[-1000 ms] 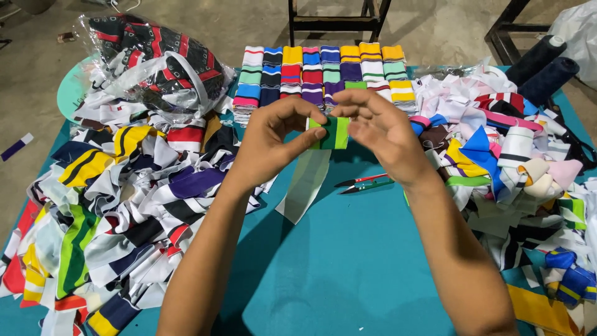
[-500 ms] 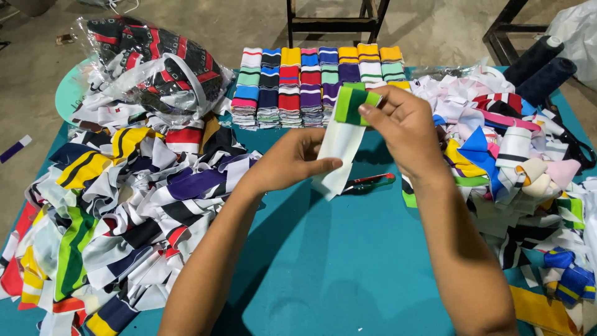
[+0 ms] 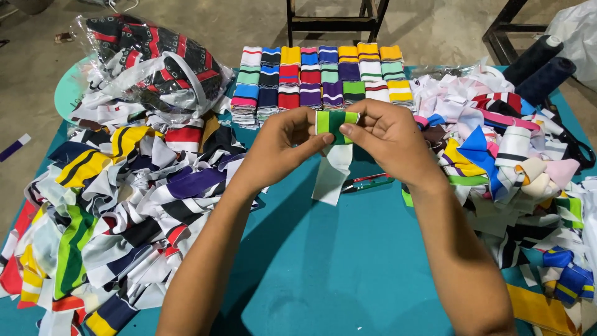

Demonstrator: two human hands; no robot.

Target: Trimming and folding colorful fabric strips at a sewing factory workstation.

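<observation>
My left hand [image 3: 283,146] and my right hand [image 3: 385,137] together pinch a knitted strip [image 3: 333,158] above the teal table [image 3: 336,274]. The strip's top is folded, showing green and white stripes, and its white tail hangs down between my hands. Behind my hands stand neat rows of folded striped strips [image 3: 320,78] in many colours. Under the hanging tail lie a red pen and a green pen [image 3: 367,182].
A loose heap of striped strips [image 3: 118,205] covers the left of the table, another heap [image 3: 516,168] the right. A clear plastic bag of dark strips [image 3: 146,59] sits at the back left. Two dark thread cones [image 3: 538,65] stand at the back right.
My hands came back together at the centre. The strip, held by the right hand half a second ago with the left hand lower on it, is now folded at its top between both hands.
</observation>
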